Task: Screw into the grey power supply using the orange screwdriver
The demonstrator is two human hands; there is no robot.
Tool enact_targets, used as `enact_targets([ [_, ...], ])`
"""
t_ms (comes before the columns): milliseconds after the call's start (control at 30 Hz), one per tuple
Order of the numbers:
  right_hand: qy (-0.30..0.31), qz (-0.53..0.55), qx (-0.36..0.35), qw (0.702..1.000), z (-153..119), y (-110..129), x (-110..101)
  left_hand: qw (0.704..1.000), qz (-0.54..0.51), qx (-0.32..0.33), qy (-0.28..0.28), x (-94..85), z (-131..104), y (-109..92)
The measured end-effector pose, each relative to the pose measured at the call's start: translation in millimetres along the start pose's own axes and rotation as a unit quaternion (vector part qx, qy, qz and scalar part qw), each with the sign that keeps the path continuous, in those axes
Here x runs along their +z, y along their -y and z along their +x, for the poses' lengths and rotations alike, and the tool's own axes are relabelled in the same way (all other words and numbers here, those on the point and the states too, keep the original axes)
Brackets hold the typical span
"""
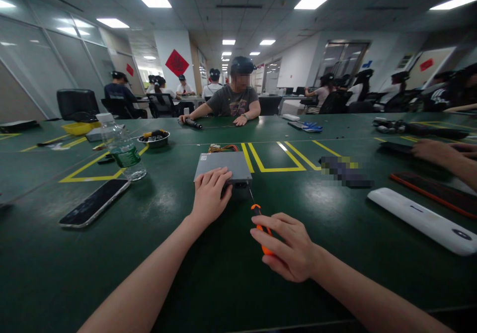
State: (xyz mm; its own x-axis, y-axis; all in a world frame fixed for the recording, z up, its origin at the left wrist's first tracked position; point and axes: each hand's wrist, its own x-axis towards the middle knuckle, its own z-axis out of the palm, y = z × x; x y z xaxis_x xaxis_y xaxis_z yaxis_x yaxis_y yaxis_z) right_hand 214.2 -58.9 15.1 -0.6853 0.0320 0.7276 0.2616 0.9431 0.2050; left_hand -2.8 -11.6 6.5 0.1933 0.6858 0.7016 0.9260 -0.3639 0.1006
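Observation:
A grey metal computer power supply (238, 163) lies on the green table, its bundle of coloured wires (223, 147) at the far side. My left hand (211, 194) rests over its near left part, fingers laid across the top and thumb at the front face. In my right hand (286, 246) is an orange and black screwdriver (267, 241), gripped by the handle between thumb and fingers. The screwdriver's shaft points away from me, and its tip meets the front right corner of the power supply; the exact contact spot is too small to make out.
To the left are a phone (95, 204), a water bottle (124, 149) and a bowl of parts (154, 139). A white long device (421, 218) and an orange-edged dark item (436, 194) lie right, near another person's hand (434, 153). Another person (233, 97) sits opposite.

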Motion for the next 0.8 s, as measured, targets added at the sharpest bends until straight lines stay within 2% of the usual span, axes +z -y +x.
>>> enact_targets([
  [233,-0.035,0.057,0.064,0.996,-5.4,-2.4,4.9,1.0,-0.002,-0.001,0.0,0.5,-0.2,0.1],
  [467,0.012,-0.001,0.023,1.0,0.0,-0.2,1.5,1.0,-0.005,-0.001,-0.003,1.1,-0.4,0.2],
  [667,-0.039,-0.04,0.008,0.998,2.3,0.6,3.8,1.0,-0.004,-0.001,-0.001,0.4,-0.1,0.4],
  [800,-0.03,-0.039,0.018,0.999,0.8,1.1,4.5,1.0,-0.004,-0.001,0.001,-0.2,0.0,-0.1],
])
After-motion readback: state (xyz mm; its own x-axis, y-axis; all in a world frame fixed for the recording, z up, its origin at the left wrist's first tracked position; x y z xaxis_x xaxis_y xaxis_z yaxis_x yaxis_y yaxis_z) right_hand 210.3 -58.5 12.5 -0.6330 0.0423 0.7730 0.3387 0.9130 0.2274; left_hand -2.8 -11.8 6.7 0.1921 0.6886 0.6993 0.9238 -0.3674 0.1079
